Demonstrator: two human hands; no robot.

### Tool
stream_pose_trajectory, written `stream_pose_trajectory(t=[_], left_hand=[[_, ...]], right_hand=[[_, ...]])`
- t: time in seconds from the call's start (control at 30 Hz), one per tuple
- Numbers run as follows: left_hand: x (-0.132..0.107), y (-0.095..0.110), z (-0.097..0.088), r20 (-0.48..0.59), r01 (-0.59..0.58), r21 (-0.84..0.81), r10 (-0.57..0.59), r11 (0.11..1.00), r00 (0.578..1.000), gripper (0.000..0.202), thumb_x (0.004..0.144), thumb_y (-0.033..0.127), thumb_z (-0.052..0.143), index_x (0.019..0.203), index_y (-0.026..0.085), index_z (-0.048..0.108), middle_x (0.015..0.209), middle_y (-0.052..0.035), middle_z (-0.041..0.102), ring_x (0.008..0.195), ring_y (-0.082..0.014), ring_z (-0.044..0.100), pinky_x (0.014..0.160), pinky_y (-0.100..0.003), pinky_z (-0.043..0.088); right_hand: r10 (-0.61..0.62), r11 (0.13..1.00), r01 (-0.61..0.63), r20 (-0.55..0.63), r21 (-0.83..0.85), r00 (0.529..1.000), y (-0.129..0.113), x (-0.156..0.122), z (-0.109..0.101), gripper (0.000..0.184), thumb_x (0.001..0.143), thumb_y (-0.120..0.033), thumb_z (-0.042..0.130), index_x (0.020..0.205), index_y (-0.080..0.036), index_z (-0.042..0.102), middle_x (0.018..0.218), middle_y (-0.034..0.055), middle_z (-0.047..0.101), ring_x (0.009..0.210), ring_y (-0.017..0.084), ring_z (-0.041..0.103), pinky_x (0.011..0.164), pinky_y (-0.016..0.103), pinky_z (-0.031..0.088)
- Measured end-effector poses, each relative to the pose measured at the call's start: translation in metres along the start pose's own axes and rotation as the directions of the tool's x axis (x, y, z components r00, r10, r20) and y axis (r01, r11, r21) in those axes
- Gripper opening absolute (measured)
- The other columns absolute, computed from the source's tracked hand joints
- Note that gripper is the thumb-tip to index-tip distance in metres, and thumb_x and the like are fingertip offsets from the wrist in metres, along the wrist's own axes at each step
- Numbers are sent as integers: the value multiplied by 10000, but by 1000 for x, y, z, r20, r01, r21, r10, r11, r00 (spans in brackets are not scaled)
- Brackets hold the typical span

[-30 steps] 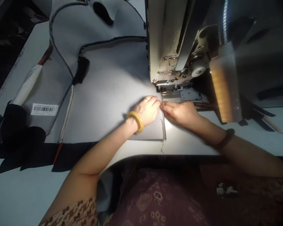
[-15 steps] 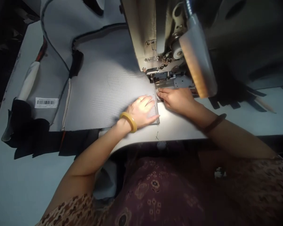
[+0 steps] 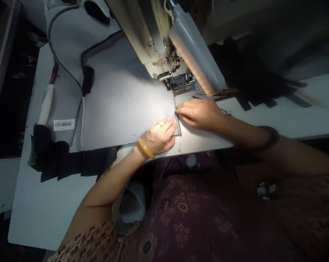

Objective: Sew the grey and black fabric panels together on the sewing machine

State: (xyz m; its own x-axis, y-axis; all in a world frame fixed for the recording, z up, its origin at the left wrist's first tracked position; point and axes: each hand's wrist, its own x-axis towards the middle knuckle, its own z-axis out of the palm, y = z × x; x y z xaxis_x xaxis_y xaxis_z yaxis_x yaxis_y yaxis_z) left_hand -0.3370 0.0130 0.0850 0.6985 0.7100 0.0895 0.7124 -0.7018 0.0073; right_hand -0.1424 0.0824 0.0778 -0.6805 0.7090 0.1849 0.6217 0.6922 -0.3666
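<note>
The white table (image 3: pixel 52 211) spans the scene, with the sewing machine (image 3: pixel 142 36) standing over its far side. The grey mesh panel (image 3: pixel 112 105) lies flat on the table, its far right part under the machine head and its right edge running from the needle area towards the near side. It looks light and fairly soft, with enough body to lie smooth; it should bend easily and probably slide readily on the tabletop, and is unlikely to break. The bound right edge and near right corner seem the firmest places to take hold.

The right hand (image 3: pixel 198 112) pinches that edge between bunched fingertips. The left hand (image 3: pixel 159 136) lies over the near edge by the corner, fingers slightly bent; whether its thumb clamps from beneath, I cannot tell.

On the grey fabric at the left is a white label (image 3: pixel 64 124) with a barcode, its print too small to read. Smaller, a dark cross-like mark (image 3: pixel 179 148) sits on the table just beyond the corner. No brand is legible.
</note>
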Motion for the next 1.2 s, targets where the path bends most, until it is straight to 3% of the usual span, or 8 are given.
stream_pose_trajectory(t=[0.17, 0.37, 0.57, 0.8, 0.93, 1.07, 1.13, 1.2], left_hand=[[-4, 0, 0, 12, -9, 16, 9, 1000, 1000, 412, 815, 218, 417, 1185, 86, 540, 1245, -106, 545, 1206, -240, 470, 985, -337, 461], [-12, 9, 0, -22, 47, -5, -47, 999, 999, 423, 817, 222, 413, 1205, 97, 524, 1263, -96, 533, 1228, -238, 443, 991, -333, 448], [-34, 11, -5, -85, 36, 21, -34, 999, 996, 398, 837, 238, 392, 1176, 81, 530, 1229, -107, 541, 1185, -252, 463, 964, -332, 445], [-57, 8, -9, -123, 45, 13, -43, 999, 991, 335, 846, 246, 376, 1098, 136, 567, 1210, -63, 562, 1150, -222, 492, 975, -331, 417], [-59, 7, -9, -132, 40, -4, -40, 999, 990, 303, 843, 264, 395, 1049, 141, 581, 1201, -53, 562, 1122, -220, 500, 959, -332, 421], [-55, 5, -9, -131, 23, -22, -26, 999, 991, 282, 843, 258, 412, 1032, 134, 579, 1167, -68, 568, 1086, -212, 510, 931, -330, 445], [-50, 5, -9, -103, 21, -45, -25, 999, 994, 275, 846, 252, 407, 1018, 130, 583, 1122, -83, 579, 1087, -216, 509, 916, -326, 459], [-44, 6, -9, -81, 43, -66, -48, 997, 996, 267, 837, 246, 415, 1002, 129, 589, 1073, -95, 584, 1109, -227, 500, 922, -323, 460]], right_hand=[[208, 977, -208, 7, 42, 978, 2, 35, 11, 325, 855, -347, 451, 1087, -179, 603, 1039, 91, 612, 852, 204, 541, 659, 304, 363], [239, 971, -238, -7, 18, 971, -4, 48, 17, 220, 867, -239, 415, 898, -155, 616, 942, 73, 618, 767, 176, 541, 644, 289, 374], [276, 958, -262, -130, 117, 952, -12, 53, 12, 251, 889, -287, 376, 866, -175, 600, 861, 74, 631, 761, 187, 532, 662, 306, 398], [323, 937, -320, -6, -140, 946, -44, 80, 26, 211, 836, -258, 462, 929, -160, 624, 1006, 101, 623, 773, 225, 560, 624, 328, 386], [277, 960, -275, 43, -58, 960, -46, 55, 10, 163, 824, -193, 458, 883, -137, 599, 945, 95, 616, 757, 188, 543, 649, 307, 386], [120, 961, -179, 263, 211, 957, -47, 8, -11, 211, 845, -302, 473, 727, -155, 566, 714, 19, 574, 632, 122, 487, 608, 255, 361], [95, 965, -151, 247, 217, 964, -47, -3, -10, 235, 841, -347, 484, 733, -159, 573, 738, 20, 568, 623, 114, 468, 583, 246, 335], [119, 972, -145, 142, 185, 983, -47, -3, -3, 191, 834, -327, 498, 818, -158, 586, 829, 39, 580, 666, 122, 480, 588, 247, 329]])
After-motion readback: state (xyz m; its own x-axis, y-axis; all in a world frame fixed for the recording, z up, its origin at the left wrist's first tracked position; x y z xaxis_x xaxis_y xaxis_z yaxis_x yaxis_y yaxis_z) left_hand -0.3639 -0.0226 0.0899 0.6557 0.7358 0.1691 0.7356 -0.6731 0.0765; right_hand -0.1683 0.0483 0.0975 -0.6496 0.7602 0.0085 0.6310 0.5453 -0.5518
